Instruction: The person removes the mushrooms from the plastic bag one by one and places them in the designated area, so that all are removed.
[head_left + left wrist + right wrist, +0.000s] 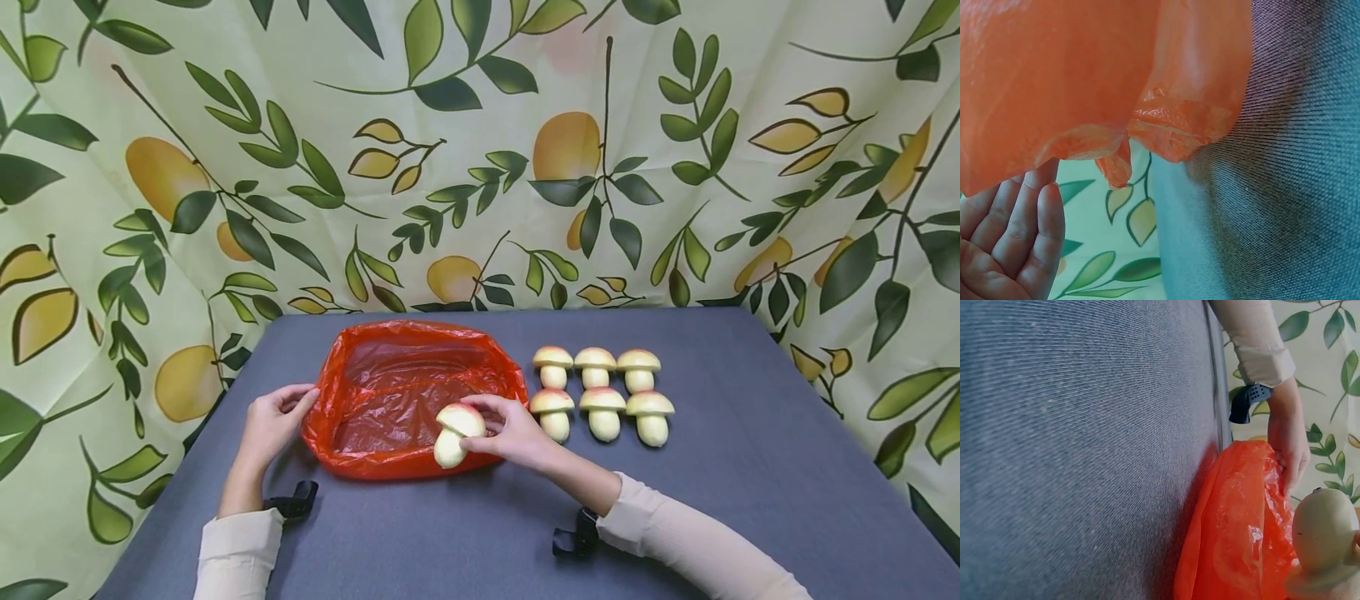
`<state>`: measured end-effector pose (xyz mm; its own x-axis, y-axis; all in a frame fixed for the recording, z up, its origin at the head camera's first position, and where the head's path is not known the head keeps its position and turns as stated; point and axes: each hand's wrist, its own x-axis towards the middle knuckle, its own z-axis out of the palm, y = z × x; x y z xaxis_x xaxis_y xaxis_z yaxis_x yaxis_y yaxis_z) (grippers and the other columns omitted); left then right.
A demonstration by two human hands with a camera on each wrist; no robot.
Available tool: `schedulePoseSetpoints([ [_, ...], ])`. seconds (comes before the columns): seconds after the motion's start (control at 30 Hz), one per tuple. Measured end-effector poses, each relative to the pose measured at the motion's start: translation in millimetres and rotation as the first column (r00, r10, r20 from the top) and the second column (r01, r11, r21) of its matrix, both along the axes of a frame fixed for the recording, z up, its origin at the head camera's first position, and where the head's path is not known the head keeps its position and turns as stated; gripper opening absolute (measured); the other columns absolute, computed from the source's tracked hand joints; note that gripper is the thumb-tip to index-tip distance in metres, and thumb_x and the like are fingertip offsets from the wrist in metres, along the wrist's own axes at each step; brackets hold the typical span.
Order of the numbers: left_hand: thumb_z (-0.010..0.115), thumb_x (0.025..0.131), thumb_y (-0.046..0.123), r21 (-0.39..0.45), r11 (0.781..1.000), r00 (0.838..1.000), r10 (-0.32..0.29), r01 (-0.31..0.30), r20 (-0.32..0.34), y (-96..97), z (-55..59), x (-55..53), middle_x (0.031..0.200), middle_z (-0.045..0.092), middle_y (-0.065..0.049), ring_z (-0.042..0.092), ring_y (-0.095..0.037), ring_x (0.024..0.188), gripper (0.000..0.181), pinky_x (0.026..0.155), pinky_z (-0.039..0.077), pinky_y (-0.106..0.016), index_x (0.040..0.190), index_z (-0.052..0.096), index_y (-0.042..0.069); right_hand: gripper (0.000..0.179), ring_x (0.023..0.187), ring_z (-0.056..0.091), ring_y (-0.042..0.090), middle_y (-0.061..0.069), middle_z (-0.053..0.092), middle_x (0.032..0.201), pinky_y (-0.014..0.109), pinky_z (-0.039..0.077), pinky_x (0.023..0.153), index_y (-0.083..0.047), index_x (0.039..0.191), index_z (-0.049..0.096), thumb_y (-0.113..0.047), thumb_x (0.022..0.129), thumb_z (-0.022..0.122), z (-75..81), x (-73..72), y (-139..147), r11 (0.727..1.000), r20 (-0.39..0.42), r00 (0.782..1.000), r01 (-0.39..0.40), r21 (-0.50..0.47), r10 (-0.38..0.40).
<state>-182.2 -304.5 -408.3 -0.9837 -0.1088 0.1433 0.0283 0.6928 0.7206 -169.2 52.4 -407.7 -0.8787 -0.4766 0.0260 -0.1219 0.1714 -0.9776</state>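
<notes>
An orange-red plastic bag (pixel 416 471) lies wide open on the table, its rim spread into a rounded opening. At its left rim my left hand (pixel 276 425) pinches the edge; in the left wrist view the fingers (pixel 1016 234) partly pass behind the plastic. My right hand (pixel 517 433) holds a mushroom (pixel 461 421) with a pale stem and a cream cap blushed red, tilted above the bag's near right rim. The right wrist view shows that mushroom's stem (pixel 1325 528) close up, while most of the right hand is out of sight there.
Several similar mushrooms stand in two rows to the right of the bag, among them a front-row one (pixel 603 414) and a back-row one (pixel 637 371). A grey cloth (pixel 712 500) covers the table. Leaf-patterned fabric (pixel 480 167) hangs behind it.
</notes>
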Motion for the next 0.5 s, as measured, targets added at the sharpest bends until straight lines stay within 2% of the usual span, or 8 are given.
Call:
schedulePoseSetpoints([
  [0.17,0.057,0.096,0.032,0.000,1.000,1.000,-0.002,0.002,-0.006,0.6,0.4,-0.3,0.106,0.071,-0.025,0.053,0.018,0.071,0.040,0.065,0.046,-0.005,0.116,0.066,-0.002,0.055,0.114,0.060,0.026,0.024,0.057,0.131,0.040,0.048,0.101,0.006,0.130,0.053,-0.008,0.081,0.074,-0.8,2.9,12,1.000,-0.021,1.000,0.011,0.000,-0.011],
  [0.33,0.057,0.096,0.033,0.002,1.000,1.000,-0.007,0.007,0.006,0.7,1.2,0.5,0.108,0.070,-0.025,0.053,0.019,0.072,0.042,0.066,0.046,-0.005,0.117,0.065,-0.002,0.058,0.114,0.059,0.026,0.026,0.054,0.132,0.035,0.050,0.099,0.009,0.132,0.050,-0.010,0.082,0.073,-5.1,7.1,25,1.000,-0.007,1.000,-0.014,-0.006,0.014],
  [0.5,0.057,0.096,0.033,0.002,1.000,1.000,-0.012,0.012,0.008,0.6,1.9,1.0,0.108,0.070,-0.025,0.053,0.019,0.072,0.042,0.067,0.046,-0.005,0.118,0.065,-0.002,0.057,0.112,0.060,0.014,0.027,0.053,0.133,0.026,0.049,0.097,0.008,0.131,0.051,-0.012,0.083,0.073,-10.8,12.6,36,0.999,-0.015,0.999,-0.028,-0.016,0.028],
])
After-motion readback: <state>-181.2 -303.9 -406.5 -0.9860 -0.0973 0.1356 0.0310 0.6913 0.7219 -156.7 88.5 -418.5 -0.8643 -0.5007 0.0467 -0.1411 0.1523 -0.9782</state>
